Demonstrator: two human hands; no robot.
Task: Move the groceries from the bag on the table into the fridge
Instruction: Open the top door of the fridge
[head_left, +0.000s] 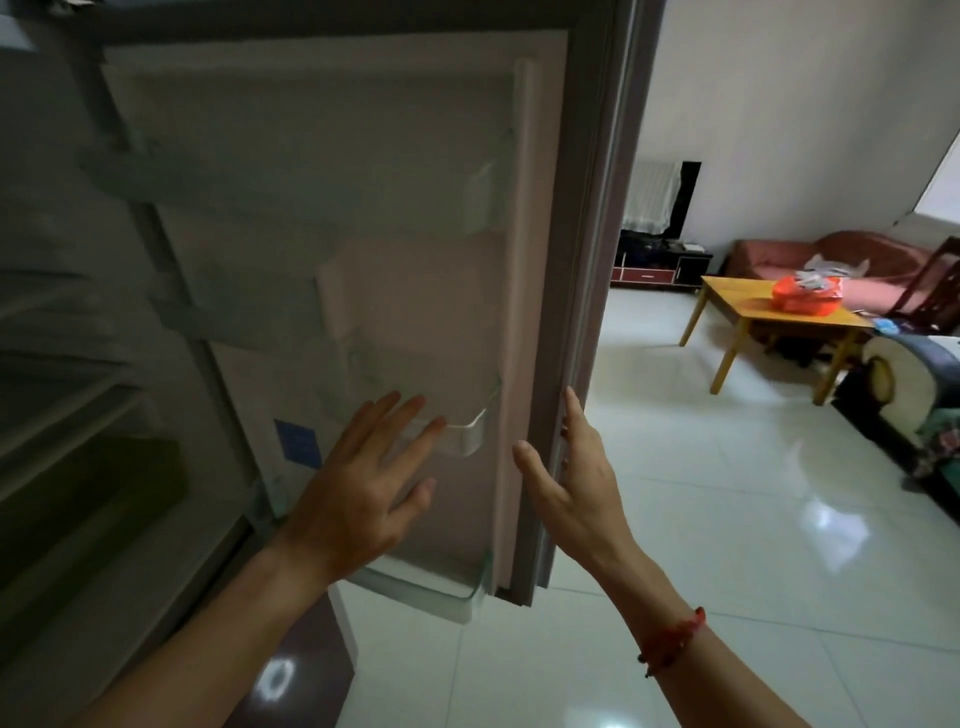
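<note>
Ahead, open fridge door (415, 234), left hand (358, 488), right hand (571, 483) splayed empty, perhaps touching it, bag (804, 296) on table (743, 300)

No writing could be read. A blue sticker (297, 441) on the inner face of the fridge door (363, 208) was too blurred for any letters to show.

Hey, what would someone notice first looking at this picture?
Two bare hands fill the foreground: the left hand spread before the open pale fridge door, the right hand at its edge. Far right, an orange plastic bag sits on a yellow wooden table.
</note>
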